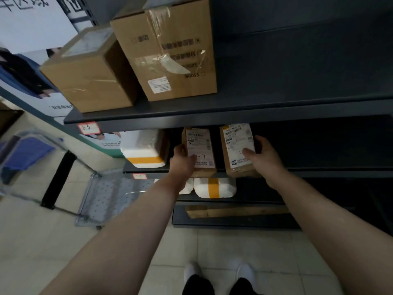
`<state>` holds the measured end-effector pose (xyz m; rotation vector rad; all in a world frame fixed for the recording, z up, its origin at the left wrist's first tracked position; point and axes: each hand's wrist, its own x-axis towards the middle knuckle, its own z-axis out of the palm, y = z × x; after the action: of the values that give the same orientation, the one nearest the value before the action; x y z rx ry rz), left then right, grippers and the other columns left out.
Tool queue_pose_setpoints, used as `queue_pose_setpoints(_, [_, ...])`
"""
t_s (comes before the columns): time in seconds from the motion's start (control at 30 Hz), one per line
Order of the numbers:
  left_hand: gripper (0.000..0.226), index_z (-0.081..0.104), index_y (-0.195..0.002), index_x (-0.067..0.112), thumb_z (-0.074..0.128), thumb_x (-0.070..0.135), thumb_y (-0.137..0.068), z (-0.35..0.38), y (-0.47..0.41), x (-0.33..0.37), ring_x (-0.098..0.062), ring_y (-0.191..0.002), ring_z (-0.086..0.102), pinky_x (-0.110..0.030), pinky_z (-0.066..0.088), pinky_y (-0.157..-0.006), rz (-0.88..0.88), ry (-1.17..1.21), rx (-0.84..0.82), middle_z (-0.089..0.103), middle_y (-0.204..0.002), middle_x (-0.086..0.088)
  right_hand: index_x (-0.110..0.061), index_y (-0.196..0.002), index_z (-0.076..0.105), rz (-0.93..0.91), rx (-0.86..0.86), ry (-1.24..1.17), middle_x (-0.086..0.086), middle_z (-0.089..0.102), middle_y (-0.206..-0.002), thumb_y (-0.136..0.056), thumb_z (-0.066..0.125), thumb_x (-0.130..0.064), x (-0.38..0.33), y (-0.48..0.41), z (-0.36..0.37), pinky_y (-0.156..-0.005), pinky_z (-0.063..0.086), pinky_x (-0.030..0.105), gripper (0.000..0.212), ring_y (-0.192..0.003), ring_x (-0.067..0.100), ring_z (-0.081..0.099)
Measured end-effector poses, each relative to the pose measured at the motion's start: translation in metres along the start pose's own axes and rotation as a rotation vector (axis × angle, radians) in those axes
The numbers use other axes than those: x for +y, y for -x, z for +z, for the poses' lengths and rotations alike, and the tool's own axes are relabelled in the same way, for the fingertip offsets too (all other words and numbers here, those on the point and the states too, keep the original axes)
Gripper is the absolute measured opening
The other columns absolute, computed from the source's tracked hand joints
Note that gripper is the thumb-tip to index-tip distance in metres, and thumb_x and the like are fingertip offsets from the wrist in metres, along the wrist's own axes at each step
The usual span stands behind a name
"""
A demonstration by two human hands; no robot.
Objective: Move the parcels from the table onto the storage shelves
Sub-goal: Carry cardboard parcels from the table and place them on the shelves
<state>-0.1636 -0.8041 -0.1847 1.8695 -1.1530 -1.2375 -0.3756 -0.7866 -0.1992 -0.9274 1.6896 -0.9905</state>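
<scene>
Left hand (182, 159) grips a small brown cardboard parcel with white label (200, 149). Right hand (262, 155) clasps a second labelled brown parcel (237, 149) at three o'clock. Both perch at the dark metal shelf's front lip (319, 173); released early, they could tip floorward.

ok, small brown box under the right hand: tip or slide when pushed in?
Likely rigid: the small brown box shows square cardboard edges under the right hand. Probably light, since one hand handles it. It seems to lie flat on the shelf, label up, so it should slide rather than tip.
</scene>
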Motion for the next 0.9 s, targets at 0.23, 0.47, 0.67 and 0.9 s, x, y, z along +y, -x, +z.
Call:
queue_pose_setpoints(0.23, [0.049, 0.034, -0.141, 0.020, 0.051, 0.015, -0.096, 0.001, -0.038, 0.004, -0.034, -0.122, 0.050, -0.049, 0.045, -0.102, -0.023, -0.079, 0.020, 0.049, -0.134, -0.014, -0.026, -0.144, 0.035, 0.018, 0.086, 0.130, 0.010, 0.046, -0.140, -0.094, 0.058, -0.028, -0.003, -0.033, 0.028, -0.097, 0.046, 0.039, 0.055, -0.121, 0.029, 0.051])
queue_pose_setpoints(0.47, [0.058, 0.024, -0.146, 0.017, 0.050, 0.017, -0.095, 0.012, -0.049, -0.001, -0.039, -0.127, 0.040, -0.047, 0.039, -0.101, 0.100, -0.458, 0.077, 0.031, -0.143, -0.017, -0.029, -0.136, 0.048, -0.286, 0.200, 0.696, 0.011, 0.036, -0.144, -0.095, 0.052, -0.033, 0.000, -0.015, 0.032, -0.101, 0.036, 0.047, 0.041, -0.130, 0.034, 0.033])
queue_pose_setpoints(0.67, [0.056, 0.032, -0.147, 0.026, 0.048, 0.015, -0.094, 0.009, -0.026, -0.020, -0.034, -0.134, 0.026, -0.045, 0.037, -0.106, 0.627, -0.977, 0.006, 0.024, -0.153, -0.010, -0.017, -0.116, 0.068, -0.622, 0.107, 0.895, 0.012, 0.052, -0.136, -0.090, 0.062, -0.017, 0.021, 0.015, 0.025, -0.093, 0.039, 0.046, 0.027, -0.125, 0.035, 0.045])
queue_pose_setpoints(0.9, [0.073, 0.015, -0.153, 0.027, 0.049, 0.009, -0.092, 0.011, -0.023, -0.023, -0.021, -0.150, -0.001, -0.041, 0.006, -0.120, 0.569, -1.048, -0.093, 0.005, -0.163, -0.003, -0.021, -0.145, 0.038, -0.552, -0.116, 0.989, 0.005, 0.022, -0.158, -0.096, 0.050, -0.020, 0.016, 0.006, 0.026, -0.117, 0.018, 0.046, 0.051, -0.147, 0.022, 0.011])
